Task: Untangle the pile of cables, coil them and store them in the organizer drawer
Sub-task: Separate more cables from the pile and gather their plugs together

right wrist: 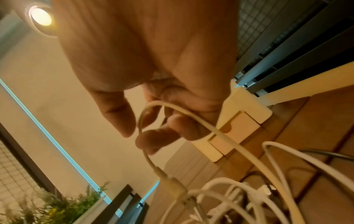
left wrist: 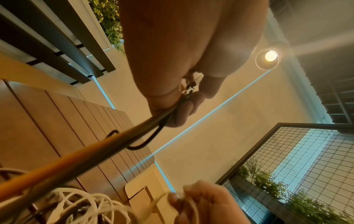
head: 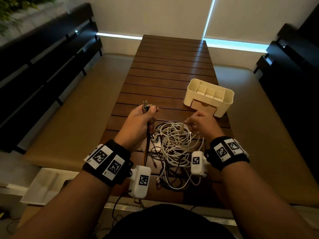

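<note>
Untangling step: you are parting cables out of the pile, with nothing coiled or stored yet.

On the left, your left hand (head: 141, 118) is closed round a bunch of dark cables (head: 147, 140), plug ends up; pull gently, as I judge they still run into the tangled cable pile (head: 172, 149) on the near worktop (head: 169, 66). Your right hand (head: 202, 123) pinches a white cable (right wrist: 191, 116) near its plug; follow it free before coiling. Far right, the cream organizer (head: 208, 97) has its drawer (head: 203, 106) shut, so it needs opening first.
</note>
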Motion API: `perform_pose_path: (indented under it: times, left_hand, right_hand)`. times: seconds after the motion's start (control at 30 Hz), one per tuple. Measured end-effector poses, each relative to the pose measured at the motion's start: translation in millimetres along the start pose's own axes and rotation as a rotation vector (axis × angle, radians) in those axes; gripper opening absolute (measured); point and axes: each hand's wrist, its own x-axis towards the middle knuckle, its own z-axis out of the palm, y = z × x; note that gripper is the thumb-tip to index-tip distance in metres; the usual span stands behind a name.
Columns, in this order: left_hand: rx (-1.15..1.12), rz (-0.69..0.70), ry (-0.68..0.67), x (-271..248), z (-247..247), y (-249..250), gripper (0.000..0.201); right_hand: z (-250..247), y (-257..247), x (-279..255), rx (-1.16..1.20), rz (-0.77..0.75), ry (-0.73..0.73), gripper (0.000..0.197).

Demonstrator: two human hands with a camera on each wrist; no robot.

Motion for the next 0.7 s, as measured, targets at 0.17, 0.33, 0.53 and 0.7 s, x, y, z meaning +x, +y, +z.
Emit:
perform_pose_path:
  times: [0.17,0.33,0.53,0.7]
  left_hand:
    - [0.005,0.017,0.02,-1,-3,-1,0.018]
    - [0.0,0.014,0.018,0,-5,-1,0.018]
    - [0.017,0.012,0.025,-1,-6,1,0.018]
    - [0.014,0.013,0.02,-2,-2,4,0.017]
  right_hand:
    - [7,18,-3,-0.247,0.157,-0.105,0.031]
    - [12,23,7,-0.627,0.192,-0.104,0.01]
    - [15,31,14,-0.941,0.127,-0.173,0.031]
    - [22,34,21,-1.117,0.141,-0.37,0.022]
